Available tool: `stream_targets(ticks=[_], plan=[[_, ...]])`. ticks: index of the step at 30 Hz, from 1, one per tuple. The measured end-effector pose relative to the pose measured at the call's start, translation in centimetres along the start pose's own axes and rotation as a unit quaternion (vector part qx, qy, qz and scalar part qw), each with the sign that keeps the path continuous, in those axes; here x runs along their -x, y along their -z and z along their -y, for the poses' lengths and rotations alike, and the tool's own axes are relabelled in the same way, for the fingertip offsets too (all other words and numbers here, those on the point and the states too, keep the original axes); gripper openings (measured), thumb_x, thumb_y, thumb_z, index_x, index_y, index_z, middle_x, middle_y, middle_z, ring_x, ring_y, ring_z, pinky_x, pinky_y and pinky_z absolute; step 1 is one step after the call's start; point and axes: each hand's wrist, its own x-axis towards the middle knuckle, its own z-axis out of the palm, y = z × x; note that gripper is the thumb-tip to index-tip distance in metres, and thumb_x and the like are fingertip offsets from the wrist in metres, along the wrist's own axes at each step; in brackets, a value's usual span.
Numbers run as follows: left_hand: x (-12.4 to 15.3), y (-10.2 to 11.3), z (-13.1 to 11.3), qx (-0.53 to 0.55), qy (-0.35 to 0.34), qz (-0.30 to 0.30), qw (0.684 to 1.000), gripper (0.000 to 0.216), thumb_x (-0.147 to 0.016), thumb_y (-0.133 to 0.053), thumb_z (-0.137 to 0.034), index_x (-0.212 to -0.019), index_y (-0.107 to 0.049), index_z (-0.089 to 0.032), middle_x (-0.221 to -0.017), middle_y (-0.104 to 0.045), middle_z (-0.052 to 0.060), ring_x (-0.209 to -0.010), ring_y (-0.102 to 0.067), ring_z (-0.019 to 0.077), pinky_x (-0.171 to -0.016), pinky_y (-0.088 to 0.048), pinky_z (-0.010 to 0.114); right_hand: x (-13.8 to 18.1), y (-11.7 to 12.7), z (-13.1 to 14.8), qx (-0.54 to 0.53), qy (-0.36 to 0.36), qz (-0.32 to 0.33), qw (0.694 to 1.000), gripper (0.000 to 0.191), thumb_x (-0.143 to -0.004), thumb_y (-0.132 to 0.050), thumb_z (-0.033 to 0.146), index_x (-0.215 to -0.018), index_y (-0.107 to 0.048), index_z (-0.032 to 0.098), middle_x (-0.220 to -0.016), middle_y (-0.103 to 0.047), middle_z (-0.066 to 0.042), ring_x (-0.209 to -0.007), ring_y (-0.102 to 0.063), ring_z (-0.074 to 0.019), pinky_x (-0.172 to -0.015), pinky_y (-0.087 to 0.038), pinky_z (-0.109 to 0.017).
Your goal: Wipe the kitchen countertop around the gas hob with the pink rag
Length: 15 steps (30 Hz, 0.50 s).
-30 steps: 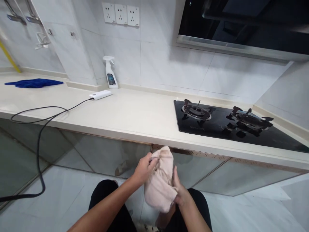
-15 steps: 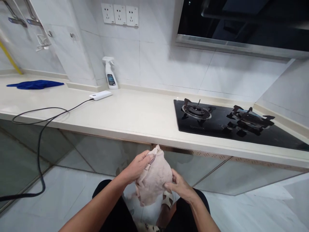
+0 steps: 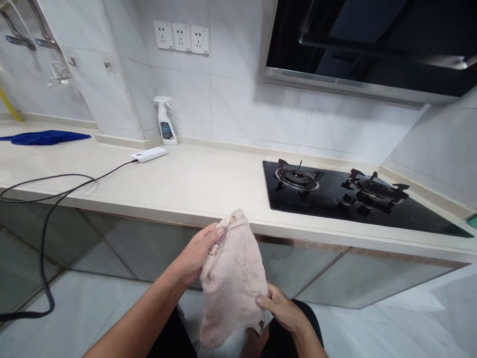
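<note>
A pale pinkish cleaning cloth with brownish stains hangs in front of the counter's edge, stretched between both hands. My left hand pinches its upper left part, where the fabric is bunched into folds. On the lower right side, my right hand grips the cloth's edge between thumb and fingers. The cloth's top tip rises just over the front edge of the counter, and its lower end droops above my legs.
The cream counter carries a black gas stove at right, with a range hood above. A white spray bottle, a white device with a black cable, and a blue cloth are at left.
The cloth has been spread wider and hangs lower, showing more of its surface. My right hand has moved slightly down, my left a little to the left. The view has shifted slightly.
</note>
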Motion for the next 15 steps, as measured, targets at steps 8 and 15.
stream_targets(ticks=[8,15], plan=[[-1.4,1.9,6.4,-0.072,0.121,0.036,0.989,0.058,-0.060,-0.089,-0.064,-0.087,-0.071,-0.016,-0.086,-0.072,0.005,-0.081,-0.062,0.0211,-0.073,-0.047,0.030,4.8,0.2,7.9,0.081,0.107,-0.058,0.989,0.056,-0.080,-0.076,0.071,-0.104,-0.078,0.021,-0.103,-0.074,-0.010,-0.093,-0.066,-0.0266,-0.087,-0.055,-0.040],[-0.7,-1.1,7.0,-0.063,-0.010,0.098,0.993,0.072,-0.084,-0.054,-0.085,-0.110,-0.071,-0.021,-0.117,-0.073,0.010,-0.116,-0.062,0.0295,-0.102,-0.048,0.041,0.1,-2.5,15.0,0.063,0.128,-0.098,0.985,0.055,-0.093,-0.066,0.064,-0.128,-0.070,0.021,-0.113,-0.073,-0.010,-0.100,-0.066,-0.0259,-0.090,-0.055,-0.038]])
